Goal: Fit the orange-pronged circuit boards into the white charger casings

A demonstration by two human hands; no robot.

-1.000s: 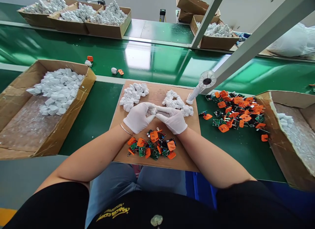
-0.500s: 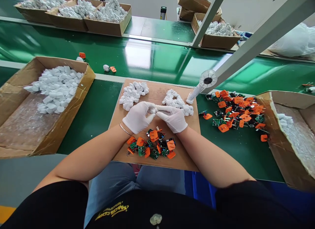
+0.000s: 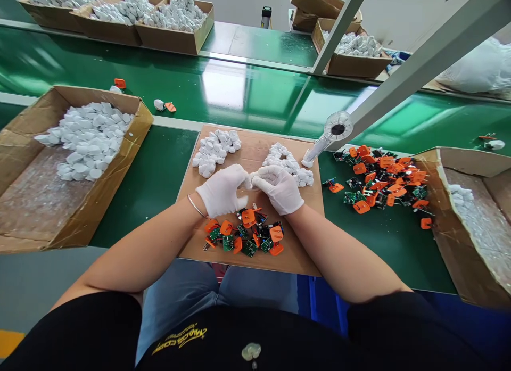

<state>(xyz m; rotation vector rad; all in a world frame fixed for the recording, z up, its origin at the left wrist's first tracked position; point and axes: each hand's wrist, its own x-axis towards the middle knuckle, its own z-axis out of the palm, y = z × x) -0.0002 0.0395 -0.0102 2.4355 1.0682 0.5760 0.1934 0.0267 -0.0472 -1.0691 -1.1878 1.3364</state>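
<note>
My gloved left hand (image 3: 224,191) is above the cardboard sheet (image 3: 303,243), its thumb apart from the curled forefinger. Facing it, my gloved right hand (image 3: 281,191) pinches a small white plastic piece, mostly hidden by the fingertips. The left fingertips come close to that piece; whether they touch it I cannot tell. Just below the hands lies a pile of green circuit boards with orange plates (image 3: 249,247). Beyond them are two heaps of white plastic pieces, a left heap (image 3: 213,150) and a right heap (image 3: 281,158).
An open carton (image 3: 123,176) of white pieces stands left, another carton (image 3: 443,216) right. Orange-plated boards (image 3: 383,179) are heaped beside the right one. A clear-handled round tool (image 3: 319,147) leans by a metal post (image 3: 403,78). The green belt (image 3: 183,78) runs behind.
My left thumb has moved down, away from the forefinger, while my right hand stays around the white piece. Parts on the green belt have shifted left, and one shows more at the right edge.
</note>
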